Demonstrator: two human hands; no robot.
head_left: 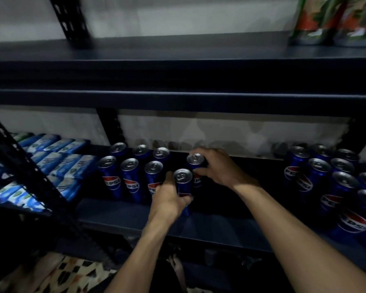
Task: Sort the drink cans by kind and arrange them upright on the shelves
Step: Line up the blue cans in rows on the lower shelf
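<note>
Centre of frame, mid shelf (pixel 135 216) of a dark metal rack: L hand (pixel 169 197) wraps a blue Pepsi can (pixel 183 187) from the front, fingers closed round its body, can upright w/ silver top showing. Just behind & right, R hand (pixel 217 168) grips a second Pepsi can (pixel 195 163), fingers curled over its far side, thumb at the front; part of the "PEPSI" logo shows under the thumb. Left of both hands, six Pepsi cans (pixel 131 178) stand in two rows of three, "PEPSI" readable on the front row. Right edge: bigger cluster of Pepsi cans (pixel 344 187), logos facing out. Left of frame, blue-white packs (pixel 57 163) lie stacked, print too blurred to read. Upper right, green-orange bags (pixel 334 20) on the top shelf (pixel 178 51), blurred.
</note>
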